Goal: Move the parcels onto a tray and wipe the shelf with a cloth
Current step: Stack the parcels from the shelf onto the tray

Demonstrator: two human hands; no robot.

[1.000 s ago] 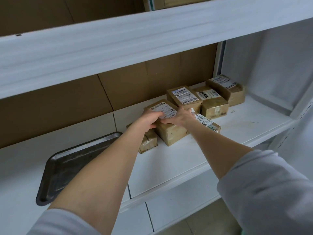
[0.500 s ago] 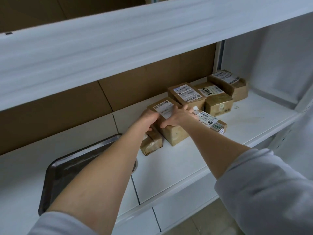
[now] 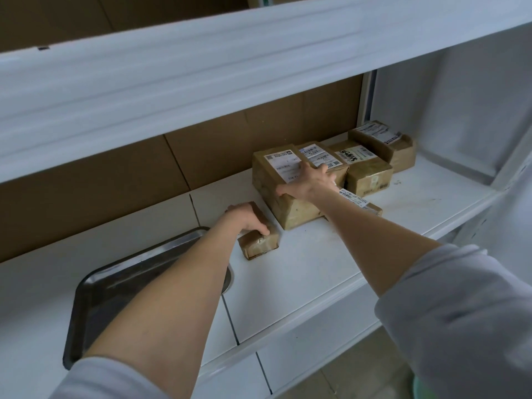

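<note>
Single head-worn wide-angle camera, set near and above the white flat shelf [image 3: 305, 272], faces forward and down, the upper white shelf board [image 3: 201, 70] crossing the frame's top.

The left forearm [image 3: 172, 298] hides the tray's [image 3: 115, 298] right side; the parcel labels [image 3: 283, 165] are unreadably small.
</note>
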